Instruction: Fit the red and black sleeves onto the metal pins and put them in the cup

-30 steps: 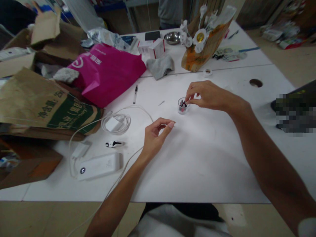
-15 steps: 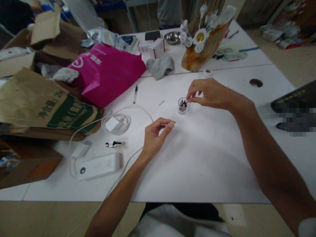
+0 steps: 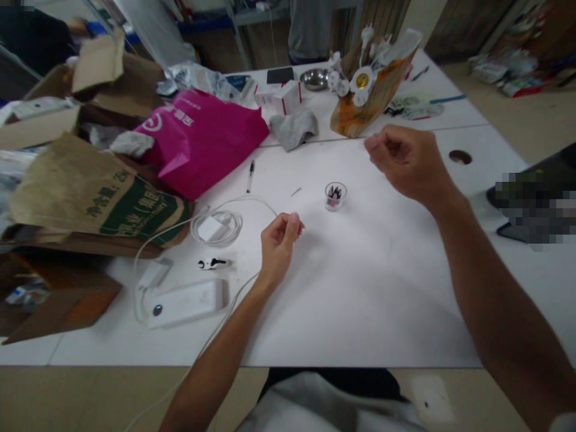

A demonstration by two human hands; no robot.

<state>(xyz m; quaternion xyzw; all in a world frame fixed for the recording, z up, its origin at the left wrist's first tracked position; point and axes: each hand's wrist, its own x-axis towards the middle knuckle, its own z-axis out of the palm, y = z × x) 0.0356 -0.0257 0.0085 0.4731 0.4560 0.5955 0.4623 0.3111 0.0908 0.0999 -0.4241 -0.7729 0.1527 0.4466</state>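
Note:
A small clear cup (image 3: 335, 204) stands upright on the white table, with several dark, pointed pieces and something red inside it. My right hand (image 3: 407, 159) is raised above the table to the right of the cup, apart from it. Its fingers are curled closed, and whatever they may hold is hidden. Left of the cup and nearer to me, my left hand (image 3: 279, 243) has its thumb pressed to its curled fingers; no object can be made out there. A thin short pin-like piece (image 3: 296, 192) lies between the cup and the pen (image 3: 251, 176).
At the left are a power bank (image 3: 186, 304), a coiled white cable (image 3: 238, 221), small white-and-black clippers (image 3: 213, 263), a paper sack (image 3: 90, 192) and a pink bag (image 3: 202, 141). Behind are a grey cloth (image 3: 293, 128), a steel bowl (image 3: 315, 79) and a brown bag (image 3: 353, 113).
My right hand has left the cup's rim, moving up and to the right, and its fingers have curled in. My left hand's thumb and fingers have drawn together. The view has shifted slightly.

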